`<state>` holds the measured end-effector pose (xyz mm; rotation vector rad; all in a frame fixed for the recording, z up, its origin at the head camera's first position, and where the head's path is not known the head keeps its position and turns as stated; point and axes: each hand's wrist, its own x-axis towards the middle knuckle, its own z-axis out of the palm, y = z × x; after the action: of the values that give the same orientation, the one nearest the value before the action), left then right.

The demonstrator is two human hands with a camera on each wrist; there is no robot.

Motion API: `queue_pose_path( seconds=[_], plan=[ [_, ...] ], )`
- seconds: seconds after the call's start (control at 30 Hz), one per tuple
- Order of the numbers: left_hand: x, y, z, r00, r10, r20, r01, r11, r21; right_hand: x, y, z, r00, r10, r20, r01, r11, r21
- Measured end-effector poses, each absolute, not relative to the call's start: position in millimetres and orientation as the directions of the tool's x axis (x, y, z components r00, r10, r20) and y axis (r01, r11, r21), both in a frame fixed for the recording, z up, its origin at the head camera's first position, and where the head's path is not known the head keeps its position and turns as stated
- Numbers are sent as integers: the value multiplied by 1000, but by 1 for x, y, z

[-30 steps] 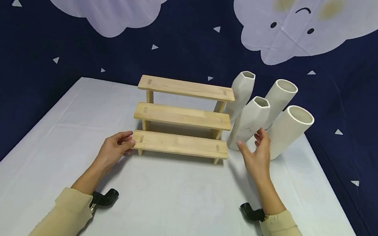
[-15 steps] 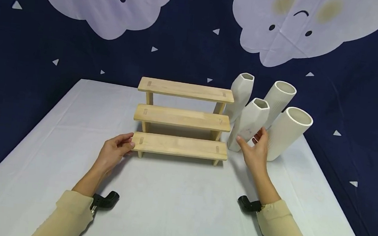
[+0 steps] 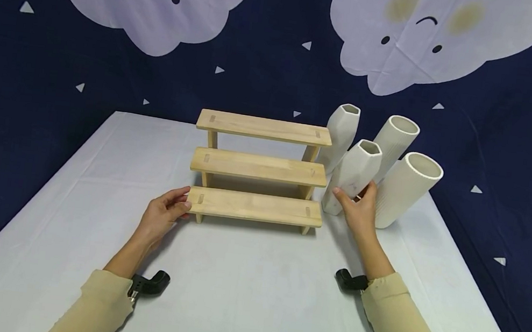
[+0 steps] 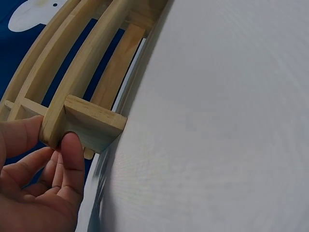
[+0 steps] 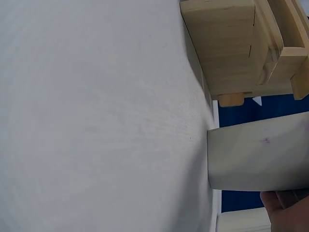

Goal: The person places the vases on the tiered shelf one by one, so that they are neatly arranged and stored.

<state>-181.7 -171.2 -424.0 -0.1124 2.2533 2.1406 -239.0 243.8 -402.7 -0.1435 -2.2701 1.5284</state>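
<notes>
A three-tier wooden display stand is on the white table. My left hand pinches the left end of its lowest shelf; in the left wrist view the thumb and fingers lie on opposite faces of the board. On the right, my right hand grips a white faceted vase low on its body, thumb in front and fingers on its right side. That vase stands with its base at the tabletop in the right wrist view, where only part of the hand shows.
Behind the gripped vase stands another faceted vase. Two ribbed cylindrical vases, one at the back and one in front, are close on its right. A dark blue cloud-print cloth hangs behind the white-covered table.
My right hand has moved slightly left and closed around the faceted vase. The left hand has stayed at the shelf's end. The head view has shifted a little.
</notes>
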Motion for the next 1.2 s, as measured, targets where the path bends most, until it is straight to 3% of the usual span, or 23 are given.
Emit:
queue_pose_path(
  seconds=[0.4,1.2],
  plan=[
    [-182,-171,-431,-999,-22,-41,-41,41,998,-235,232,-387,-916,311,252,-176,253,-951],
    [-181,-172,-428,-998,4,-68,-67,13,998,-229,223,-380,-898,342,277,-200,244,-949]
  ],
)
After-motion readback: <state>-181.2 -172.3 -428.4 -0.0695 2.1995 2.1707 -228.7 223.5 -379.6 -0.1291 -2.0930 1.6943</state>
